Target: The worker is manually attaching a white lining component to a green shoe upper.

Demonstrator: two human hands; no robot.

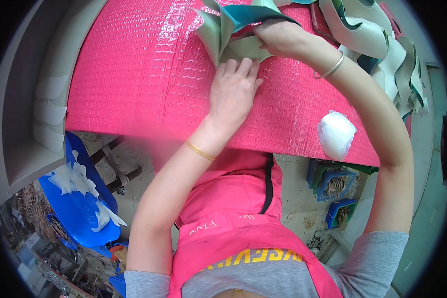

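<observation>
Work surface: table covered with glossy pink textured sheeting (129, 74), its near edge curving across the view. Grey shelf unit (15, 109) at far left, with pale overlapping pieces (50, 114) on its inner side. Below it, a blue seat-like object (84, 218) bears torn white scraps (74, 179). At lower right, under the table edge, 2 small baskets: 1 blue lattice basket (336, 185) and 1 blue-and-green basket (340, 212), contents too small to identify.

Workpiece: pale green and teal folded piece (213, 37), at the far middle of the pink surface, its panels standing up at angles; top cut off by the frame.

Left hand (235, 89): back upward, fingers close together and slightly bent, tips touching the near edge of the workpiece; thumb apart at the side, nothing enclosed.

Right hand (282, 38): wrist bent inward, fingers curled down at the right part of the workpiece, against the teal portion. Fingertips hidden; cannot tell whether they pinch it.

Also noted: white wad (336, 135) on the surface near the right forearm; row of similar curved pieces (365, 37) at upper right, overlapping.
</observation>
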